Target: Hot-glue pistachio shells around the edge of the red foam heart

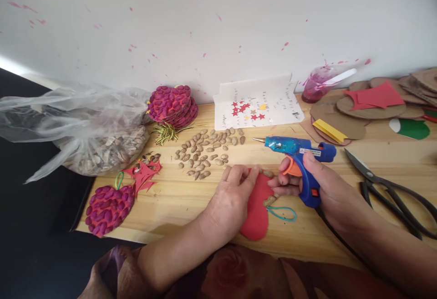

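Note:
My left hand lies flat, fingers stretched out, pressing on a red heart-shaped cutout at the near edge of the wooden table. Some seeds are stuck along the heart's right rim, and a teal loop of cord trails from it. My right hand is wrapped round a blue glue gun with an orange trigger, its nozzle pointing left just above the heart. Its black cable runs back along my right forearm.
Loose seeds lie scattered behind the heart. A plastic bag of seeds sits at the left beside finished purple-red seed hearts. Black scissors, cardboard shapes, a star-sticker sheet and a pink cup are to the right.

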A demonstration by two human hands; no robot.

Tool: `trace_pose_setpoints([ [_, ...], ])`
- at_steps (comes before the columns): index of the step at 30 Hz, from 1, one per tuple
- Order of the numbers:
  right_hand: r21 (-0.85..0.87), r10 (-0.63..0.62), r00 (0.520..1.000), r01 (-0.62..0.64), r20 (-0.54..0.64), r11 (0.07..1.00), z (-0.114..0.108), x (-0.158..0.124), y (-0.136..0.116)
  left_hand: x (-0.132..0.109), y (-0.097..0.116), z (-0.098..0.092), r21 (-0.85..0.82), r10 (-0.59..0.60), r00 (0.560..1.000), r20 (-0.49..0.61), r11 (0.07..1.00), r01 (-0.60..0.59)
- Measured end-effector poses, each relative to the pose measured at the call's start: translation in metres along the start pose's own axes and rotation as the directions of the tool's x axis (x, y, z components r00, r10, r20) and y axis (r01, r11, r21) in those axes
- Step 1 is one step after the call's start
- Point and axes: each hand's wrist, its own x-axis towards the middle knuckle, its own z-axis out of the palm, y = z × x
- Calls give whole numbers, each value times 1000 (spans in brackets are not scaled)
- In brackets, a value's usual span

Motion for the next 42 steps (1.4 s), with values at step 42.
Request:
trace_pose_setpoints([
  [42,37,1,994,3,-114,999,-7,0,-10,56,-56,-117,336,-194,978,-73,919,208],
])
